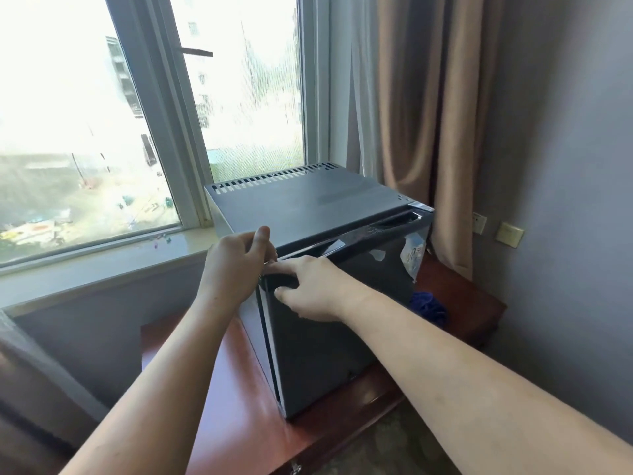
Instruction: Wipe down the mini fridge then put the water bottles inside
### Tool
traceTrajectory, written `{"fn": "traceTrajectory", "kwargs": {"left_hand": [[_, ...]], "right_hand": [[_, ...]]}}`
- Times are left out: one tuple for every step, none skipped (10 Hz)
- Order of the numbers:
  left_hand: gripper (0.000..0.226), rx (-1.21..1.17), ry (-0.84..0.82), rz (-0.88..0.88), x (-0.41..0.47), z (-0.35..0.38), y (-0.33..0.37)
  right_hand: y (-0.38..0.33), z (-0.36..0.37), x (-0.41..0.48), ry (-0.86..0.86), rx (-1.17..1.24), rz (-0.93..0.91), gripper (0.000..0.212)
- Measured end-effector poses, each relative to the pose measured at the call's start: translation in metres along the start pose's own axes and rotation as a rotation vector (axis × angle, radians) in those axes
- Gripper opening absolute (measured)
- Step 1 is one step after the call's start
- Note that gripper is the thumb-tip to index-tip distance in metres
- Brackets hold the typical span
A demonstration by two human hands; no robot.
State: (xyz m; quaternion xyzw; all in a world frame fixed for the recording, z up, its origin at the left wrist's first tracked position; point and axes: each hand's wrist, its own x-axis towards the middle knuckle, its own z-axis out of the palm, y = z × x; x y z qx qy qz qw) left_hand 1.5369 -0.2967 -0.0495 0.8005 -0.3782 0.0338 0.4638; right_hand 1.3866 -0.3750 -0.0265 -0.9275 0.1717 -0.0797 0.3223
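Note:
A dark grey mini fridge [308, 204] stands on a reddish wooden table [236, 389] by the window. Its glossy black door [325, 351] faces me, with a thin gap down its left edge. My left hand [233, 269] curls round the fridge's top front left corner, thumb up. My right hand [308, 289] grips the door's top left edge, with the index finger along the top and the thumb on the door face. A clear water bottle with a blue-white label [414, 255] shows at the door's right edge. A blue cloth [430, 308] lies on the table right of the fridge.
A window and its pale sill [102, 252] run behind and left of the fridge. Beige curtains [428, 132] hang at the back right. Wall sockets [479, 222] sit on the grey wall to the right. Patterned carpet [394, 450] lies beyond the table's near edge.

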Motion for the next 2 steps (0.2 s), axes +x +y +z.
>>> {"fn": "traceTrajectory", "kwargs": {"left_hand": [[0.052, -0.021, -0.008, -0.01, 0.001, 0.005, 0.012], [0.058, -0.1, 0.027, -0.078, 0.004, 0.021, 0.045]], "right_hand": [[0.018, -0.004, -0.001, 0.007, 0.191, -0.04, 0.041], [0.048, -0.032, -0.006, 0.325, 0.469, 0.066, 0.026]]}}
